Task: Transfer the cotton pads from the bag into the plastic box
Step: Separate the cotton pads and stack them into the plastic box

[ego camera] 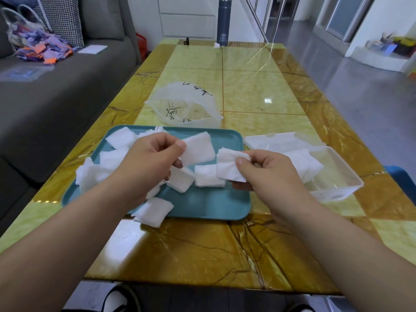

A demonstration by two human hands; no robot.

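- Many white square cotton pads (119,137) lie loose on the teal rectangular plastic tray (225,206). Some hang over its left and near rims, so I think these are better taken first, before one slides off.
- The left hand (148,163) hovers above the tray. Its thumb and curled fingers pinch one flat white pad (199,150) by the edge. A light pinch is enough, I judge, because a pad folds easily.
- Behind the tray, the translucent white plastic bag (186,104) with black writing lies open on the table. I cannot tell if pads remain inside it.
- The right hand (267,172) pinches a crumpled white pad (229,167) between thumb and fingers, near the left hand's pad but apart from it.
- The clear rectangular plastic box (346,188) stands just right of the tray with its lid open, and a pile of pads is inside. The right hand should probably carry its pad over the wall, lay it flat on the pile and let go low.
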